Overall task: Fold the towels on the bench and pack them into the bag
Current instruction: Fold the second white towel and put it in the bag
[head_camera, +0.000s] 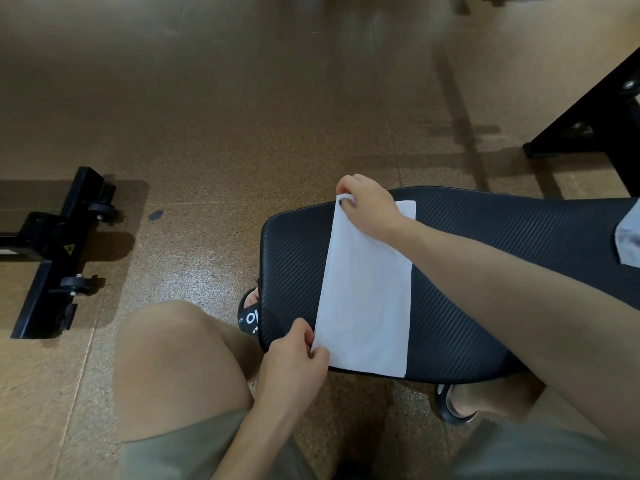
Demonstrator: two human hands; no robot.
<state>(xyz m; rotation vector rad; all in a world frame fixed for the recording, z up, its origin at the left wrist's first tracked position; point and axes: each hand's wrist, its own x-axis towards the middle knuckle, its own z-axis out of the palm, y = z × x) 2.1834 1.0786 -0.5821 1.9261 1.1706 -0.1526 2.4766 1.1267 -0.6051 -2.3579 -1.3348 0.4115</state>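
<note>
While the person sits astride the end of the bench (485, 237), a white towel (367, 289) lies across its black ribbed pad, reaching from the far edge to the near edge. The towel is plain, unmarked and folded into a long narrow strip; its right edge lies flat and straight on the pad, while its left edge is lifted slightly clear of the surface. The cloth looks smooth, with no visible creases or print.

The right hand (370, 206) pinches the far left corner of the towel, fingers curled around a small bunch of cloth. The left hand (294, 362) pinches the near left corner between thumb and fingers at the bench's near edge. Both grips are narrow and closed on the towel.

A piece of grey fabric (628, 233) rests on the bench at the right border of view; what it is cannot be told.

Writing: the black sandal (249, 313) beside the bench's left edge carries white lettering, only partly visible and not legible. A black metal frame with small wheels (52, 254) on the brown floor (242, 116) to the left bears a yellow triangular warning sticker; its symbol is too small to read.
</note>
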